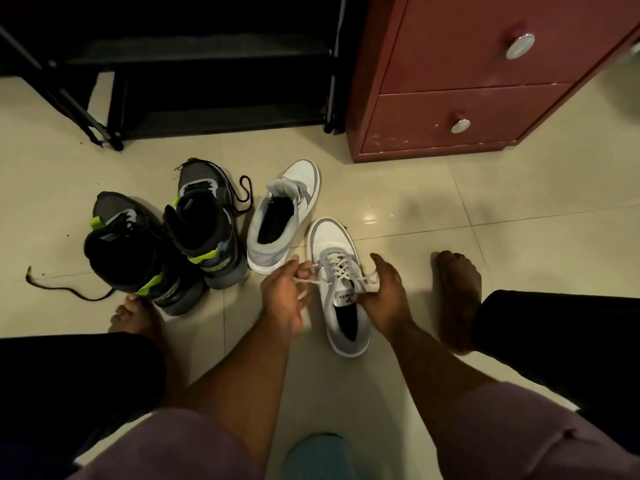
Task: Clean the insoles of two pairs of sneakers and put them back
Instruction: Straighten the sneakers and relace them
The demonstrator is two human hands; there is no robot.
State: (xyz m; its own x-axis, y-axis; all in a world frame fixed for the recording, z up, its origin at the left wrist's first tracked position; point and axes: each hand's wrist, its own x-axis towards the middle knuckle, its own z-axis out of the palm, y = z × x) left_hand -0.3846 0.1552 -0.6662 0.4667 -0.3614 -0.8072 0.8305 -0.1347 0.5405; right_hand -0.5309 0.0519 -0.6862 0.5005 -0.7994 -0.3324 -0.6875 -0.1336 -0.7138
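The nearer white sneaker (341, 289) stands on the floor (485, 220) between bare feet, each hand pinching a lace end in curled fingers, left hand (284, 296) and right hand (386, 292) drawn apart, probably loosening the lacing to free the insole.

You're looking at a dim, warm-lit scene. A small glare patch sits on the glossy floor tiles (369, 216) toward 1 o'clock of centre, with a soft shadow smear beside it. The black shoe rack (207, 64) at 11 o'clock sinks into near-total darkness. The wide lens bends the red drawer cabinet (467, 81) at 1 o'clock. Your left hand (282, 299) shows slight motion blur; corners darken.
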